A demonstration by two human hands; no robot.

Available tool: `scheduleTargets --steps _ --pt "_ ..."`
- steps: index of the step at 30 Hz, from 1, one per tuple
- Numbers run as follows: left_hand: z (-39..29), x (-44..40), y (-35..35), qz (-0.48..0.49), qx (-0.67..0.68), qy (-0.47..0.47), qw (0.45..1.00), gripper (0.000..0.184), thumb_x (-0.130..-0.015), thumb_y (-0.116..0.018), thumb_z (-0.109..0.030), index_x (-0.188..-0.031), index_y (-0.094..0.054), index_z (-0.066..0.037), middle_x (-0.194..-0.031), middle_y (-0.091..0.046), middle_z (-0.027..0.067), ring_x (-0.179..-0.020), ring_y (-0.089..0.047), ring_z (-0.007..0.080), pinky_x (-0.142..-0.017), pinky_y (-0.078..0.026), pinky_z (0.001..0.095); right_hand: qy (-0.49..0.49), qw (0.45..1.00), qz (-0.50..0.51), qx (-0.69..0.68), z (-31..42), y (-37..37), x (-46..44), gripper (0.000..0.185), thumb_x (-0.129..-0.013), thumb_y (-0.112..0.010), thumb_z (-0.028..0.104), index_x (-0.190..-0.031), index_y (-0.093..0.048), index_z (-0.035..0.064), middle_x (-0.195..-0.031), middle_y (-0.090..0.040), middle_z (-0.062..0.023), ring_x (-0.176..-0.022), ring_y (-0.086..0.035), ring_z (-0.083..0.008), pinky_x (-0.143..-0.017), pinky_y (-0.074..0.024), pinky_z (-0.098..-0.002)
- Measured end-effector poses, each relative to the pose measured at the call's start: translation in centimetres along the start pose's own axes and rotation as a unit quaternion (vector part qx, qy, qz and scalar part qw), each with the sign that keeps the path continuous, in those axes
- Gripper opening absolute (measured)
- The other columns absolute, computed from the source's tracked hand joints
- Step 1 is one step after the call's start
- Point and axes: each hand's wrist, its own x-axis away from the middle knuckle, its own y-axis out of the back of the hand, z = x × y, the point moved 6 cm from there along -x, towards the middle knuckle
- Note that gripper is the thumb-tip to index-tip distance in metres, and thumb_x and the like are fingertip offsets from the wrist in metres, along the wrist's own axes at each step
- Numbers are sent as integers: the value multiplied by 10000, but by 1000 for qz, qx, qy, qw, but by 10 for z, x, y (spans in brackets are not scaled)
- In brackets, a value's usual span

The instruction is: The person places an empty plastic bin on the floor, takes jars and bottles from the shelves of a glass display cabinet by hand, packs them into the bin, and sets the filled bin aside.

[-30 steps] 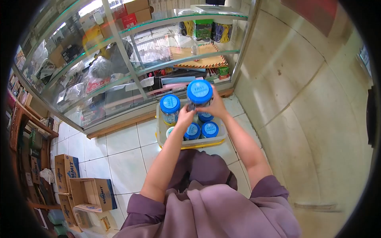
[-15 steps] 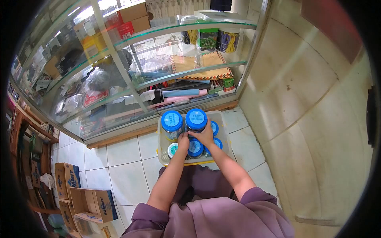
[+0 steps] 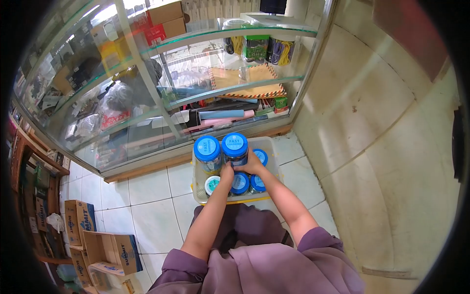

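Note:
A clear plastic jar (image 3: 235,148) with a blue "FAST CHARGING" lid stands between my hands above the plastic tub (image 3: 198,196). My right hand (image 3: 252,163) curves around its right side, thumb across the front. At its lower front left, my left hand (image 3: 226,172) is pressed against it; those fingertips are partly hidden. A matching tall jar (image 3: 207,149) stands close on the left. Inside the tub, near my wrists, are a small white-lidded jar (image 3: 212,185) and blue-lidded jars (image 3: 240,183), one more (image 3: 260,157) being right of my right hand.
Just beyond the tub rises a glass display case (image 3: 235,89) with envelopes, rolls and cables on its shelves. A pale wall (image 3: 362,147) borders the right. Open cardboard boxes (image 3: 113,252) sit on the tiled floor (image 3: 152,215) at lower left.
The held jar has shifted slightly left, closer to the other tall jar, with both hands moving along with it. More of the small jar on the right shows. The view has shifted slightly.

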Motion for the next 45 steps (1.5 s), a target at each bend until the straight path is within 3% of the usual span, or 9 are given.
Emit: scheduleTargets --steps 10,16,19,24,30,33,37,40,45 --pt "-41 80 -21 109 -170 41 978 559 -868 -487 -385 -1200 -551 60 -1167 -593 193 -1101 -549 293 -943 -394 346 7 999 49 3 -19 14 2 1250 -505 -888 294 -1444 -107 29 -1378 -390 -239 -1262 -421 -351 -1025 -371 -382" --pt "-145 121 -58 274 -169 -133 937 344 -882 -546 -315 -1082 -640 -52 -1000 -634 62 -884 -582 152 -711 -437 260 -29 998 -6 59 29 91 -3 743 -679 -776 191 -1322 -431 52 -1202 -561 -206 -1125 -553 -295 -929 -445 -372" --pt "-200 77 -59 165 -172 -318 918 231 -871 -572 -194 -991 -656 -16 -882 -656 57 -791 -596 116 -703 -475 278 45 991 -126 -3 50 145 -23 376 -735 -700 130 -1084 -605 26 -991 -660 -134 -931 -644 -237 -836 -498 -341" --pt "-302 37 -58 -4 -156 -504 850 182 -827 -587 -108 -972 -644 -12 -970 -655 133 -856 -646 217 -766 -506 324 161 957 -240 -24 103 220 -70 275 -797 -636 52 -1063 -584 6 -1012 -642 -111 -935 -628 -193 -848 -488 -311" --pt "-350 -44 -91 -37 -156 -568 807 334 -798 -542 -68 -1117 -549 30 -1091 -579 198 -1065 -563 319 -945 -429 379 200 920 -338 1 114 268 -180 535 -752 -701 69 -1231 -468 18 -1054 -591 -117 -993 -576 -205 -874 -461 -308" --pt "-360 -87 -113 -22 -151 -552 819 532 -794 -562 -70 -1286 -405 58 -1223 -495 254 -1166 -494 345 -1008 -379 393 266 888 -359 111 110 276 -232 1005 -601 -859 203 -1391 -253 66 -1137 -570 -166 -1057 -552 -275 -914 -446 -353" --pt "-381 -117 -124 -53 -292 -518 802 950 -722 -671 -76 -1427 -47 42 -1369 -354 292 -1269 -391 368 -1058 -323 373 196 939 -273 75 97 269 -269 1178 -467 -919 289 -1410 -240 95 -1171 -556 -183 -1048 -564 -285 -921 -456 -379" --pt "-397 -144 -135 -5 -307 -543 782 1130 -667 -732 -87 -1430 94 23 -1406 -309 292 -1301 -349 376 -1068 -309 356 198 941 -263 83 91 268 -277 1220 -466 -920 291 -1430 -202 83 -1159 -560 -181 -1026 -580 -280 -909 -466 -383" --pt "-390 -140 -133 -38 -298 -553 777 1049 -666 -744 -87 -1452 -54 -14 -1366 -388 251 -1266 -401 354 -1042 -343 363 142 948 -233 166 92 264 -271 969 -546 -854 401 -1358 -399 133 -1164 -583 -145 -1069 -581 -280 -890 -469 -395"
